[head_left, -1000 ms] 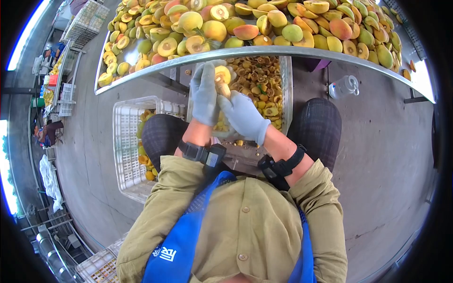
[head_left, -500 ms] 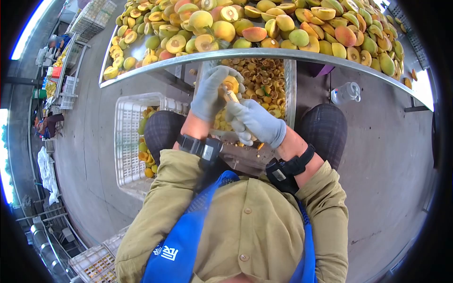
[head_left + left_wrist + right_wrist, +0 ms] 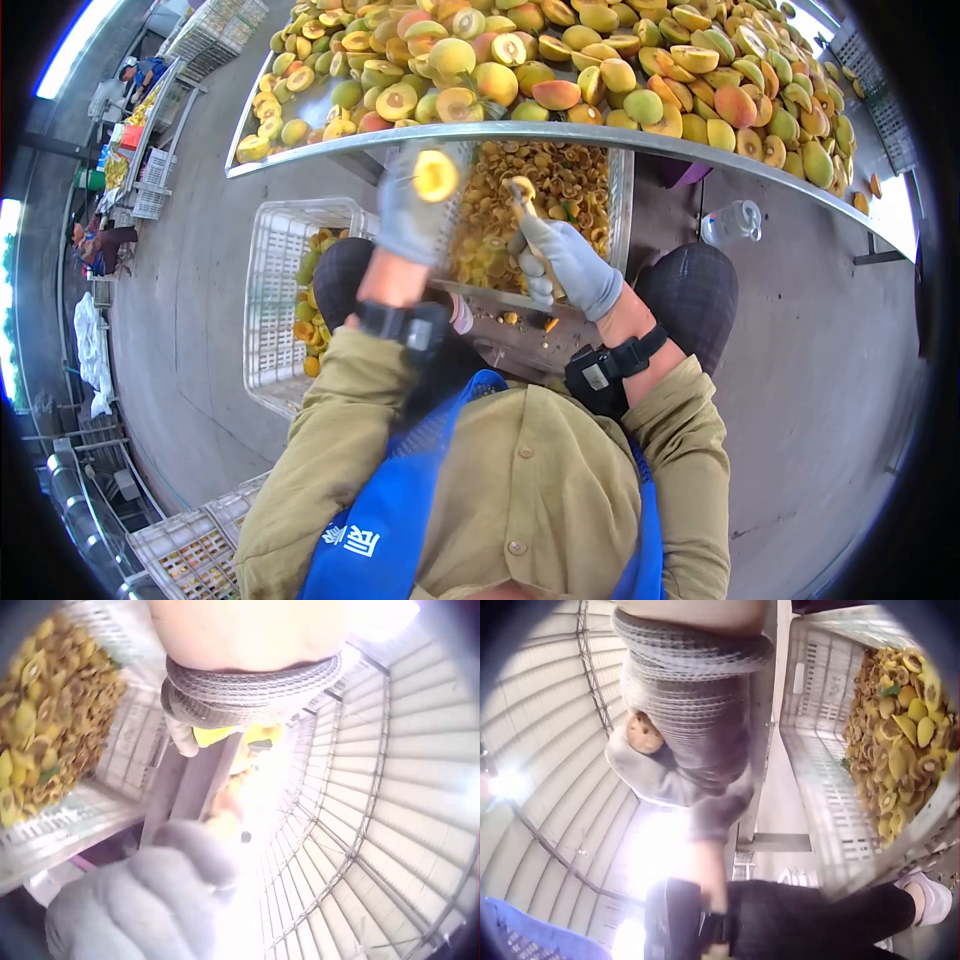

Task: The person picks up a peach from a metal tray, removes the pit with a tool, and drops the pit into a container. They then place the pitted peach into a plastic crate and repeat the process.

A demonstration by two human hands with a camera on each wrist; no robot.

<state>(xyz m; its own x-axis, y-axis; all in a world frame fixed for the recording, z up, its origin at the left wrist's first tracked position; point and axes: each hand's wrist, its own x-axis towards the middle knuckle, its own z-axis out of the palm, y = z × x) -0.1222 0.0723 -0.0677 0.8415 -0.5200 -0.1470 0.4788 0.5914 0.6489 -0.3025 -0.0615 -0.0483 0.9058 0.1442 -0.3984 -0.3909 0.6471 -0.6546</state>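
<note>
Blurred in the head view, the left hand [image 3: 408, 218] holds a halved yellow fruit [image 3: 436, 176], its cut face up. A finger curls beside yellow fruit [image 3: 212, 736] in the left wrist view. To the right, apart from the left hand, the right hand [image 3: 572, 264] grips a tool's pale handle [image 3: 537, 232]; a small brownish-yellow piece [image 3: 521, 187] is at its tip. The handle's round end [image 3: 645, 733] pokes out of the right glove in the right wrist view. Both hands are over a crate [image 3: 622, 200] of cut pieces.
A metal-edged table [image 3: 480, 130] heaped with whole and halved fruit spans the front. A white crate [image 3: 262, 300] with fruit stands beside the person's left knee. A clear plastic jug [image 3: 730, 223] is on the floor at right; more crates [image 3: 180, 545] are at lower left.
The hands have separated: the left hand moved left with the halved fruit, and the right hand moved slightly right with the tool, whose tip now shows with a piece on it.
</note>
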